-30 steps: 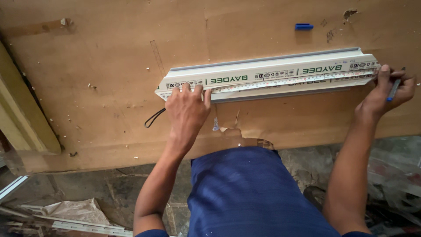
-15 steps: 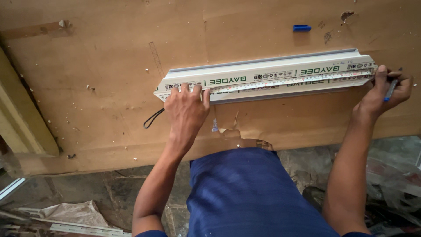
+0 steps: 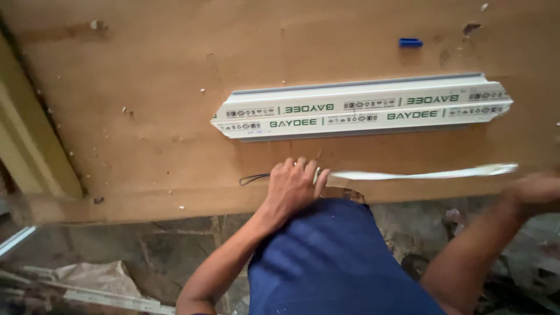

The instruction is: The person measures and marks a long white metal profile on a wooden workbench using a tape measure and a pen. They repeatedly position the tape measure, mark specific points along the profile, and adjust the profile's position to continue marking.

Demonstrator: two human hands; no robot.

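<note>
Two long white plastic profiles (image 3: 361,108) with green print lie side by side on a brown wooden board (image 3: 146,105). Nearer to me, a thin white strip (image 3: 420,174) lies along the board's front edge, apart from the profiles. My left hand (image 3: 294,188) is curled over the strip's left end and grips it. My right hand (image 3: 534,189) is a blur at the right edge, close to the strip's right end; what it holds is unclear. My blue-clad lap (image 3: 332,262) is below the board.
A small blue cap-like piece (image 3: 410,42) lies on the board behind the profiles. A black wire loop (image 3: 254,178) lies left of my left hand. A yellowish frame (image 3: 35,151) borders the board at left. White strips and a rag (image 3: 87,280) lie on the stone floor.
Both hands came off the white profiles and moved toward me. The thin white strip that lay against the profiles is now pulled away to the board's front edge.
</note>
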